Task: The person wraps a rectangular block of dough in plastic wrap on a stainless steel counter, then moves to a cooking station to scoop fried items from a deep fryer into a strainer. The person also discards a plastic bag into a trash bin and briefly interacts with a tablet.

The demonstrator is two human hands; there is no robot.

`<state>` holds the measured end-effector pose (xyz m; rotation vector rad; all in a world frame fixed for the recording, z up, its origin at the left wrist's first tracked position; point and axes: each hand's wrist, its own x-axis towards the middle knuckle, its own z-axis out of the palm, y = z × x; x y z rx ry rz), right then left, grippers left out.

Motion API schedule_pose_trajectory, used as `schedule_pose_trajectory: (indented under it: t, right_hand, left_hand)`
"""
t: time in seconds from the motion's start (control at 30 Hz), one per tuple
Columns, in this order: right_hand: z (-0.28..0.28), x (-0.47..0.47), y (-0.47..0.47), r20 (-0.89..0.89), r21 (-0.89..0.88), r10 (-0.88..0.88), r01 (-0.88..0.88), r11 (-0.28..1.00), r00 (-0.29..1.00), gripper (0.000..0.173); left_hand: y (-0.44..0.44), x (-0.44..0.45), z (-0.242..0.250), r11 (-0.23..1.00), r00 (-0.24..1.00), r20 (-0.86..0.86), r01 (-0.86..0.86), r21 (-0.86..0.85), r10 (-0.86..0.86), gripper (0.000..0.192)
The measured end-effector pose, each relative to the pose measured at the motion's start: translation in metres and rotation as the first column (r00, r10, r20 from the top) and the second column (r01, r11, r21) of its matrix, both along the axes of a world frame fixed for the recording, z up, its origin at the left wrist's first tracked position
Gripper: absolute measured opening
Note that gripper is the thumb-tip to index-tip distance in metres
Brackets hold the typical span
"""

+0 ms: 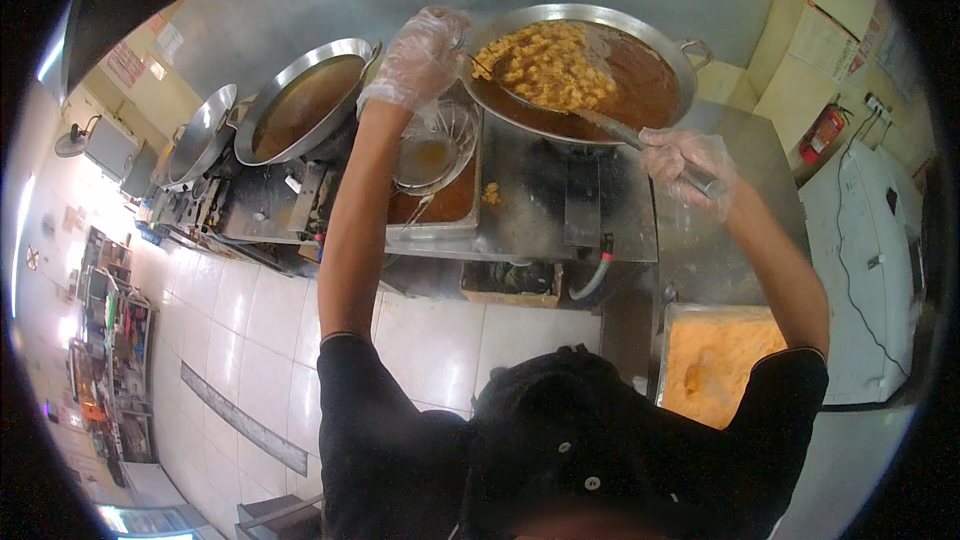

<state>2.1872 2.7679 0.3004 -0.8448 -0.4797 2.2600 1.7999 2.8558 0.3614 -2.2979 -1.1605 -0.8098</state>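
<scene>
A wide metal pan (585, 13) holds brown oil with many golden fried pieces (559, 64) gathered at its left and middle. My left hand (424, 52), in a clear plastic glove, grips the handle of a round strainer (525, 101) that dips among the pieces. In its own clear glove, my right hand (686, 165) is closed around the dark handle of a utensil (630, 136), whose far end reaches into the pan near the strainer. Below my left hand, a wire basket and a strainer (427, 157) rest over a rectangular metal tray (442, 231) of reddish-brown liquid.
Further left stand a second pan (300, 64) of oil and a third pan (202, 131). A tray (665, 360) of orange batter or coating lies at lower right. A gas hose (592, 283) hangs at the counter's front. A white chest appliance (855, 277) stands at right.
</scene>
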Motion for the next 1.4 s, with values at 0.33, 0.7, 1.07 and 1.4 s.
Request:
schedule_pose_trajectory:
  t: [0.33, 0.7, 1.07, 1.4]
  right_hand:
    - [0.026, 0.028, -0.025, 0.150, 0.150, -0.205, 0.183, 0.972, 0.967, 0.012]
    - [0.032, 0.070, -0.018, 0.414, 0.221, -0.296, 0.221, 0.950, 0.861, 0.016]
    - [0.011, 0.025, 0.074, 0.567, 0.209, -0.171, 0.060, 0.976, 0.805, 0.023]
    - [0.002, -0.022, 0.079, 0.523, 0.254, -0.126, -0.013, 0.967, 0.843, 0.022]
  left_hand:
    - [-0.067, -0.042, 0.000, 0.989, 0.958, 0.254, -0.145, 0.029, 0.133, 0.040]
    - [-0.120, -0.141, -0.105, 0.907, 0.770, 0.490, -0.403, -0.125, 0.410, 0.040]
    - [-0.132, -0.161, -0.220, 0.805, 0.661, 0.459, -0.495, -0.328, 0.593, 0.044]
    - [-0.156, -0.160, -0.240, 0.756, 0.564, 0.510, -0.411, -0.509, 0.650, 0.045]
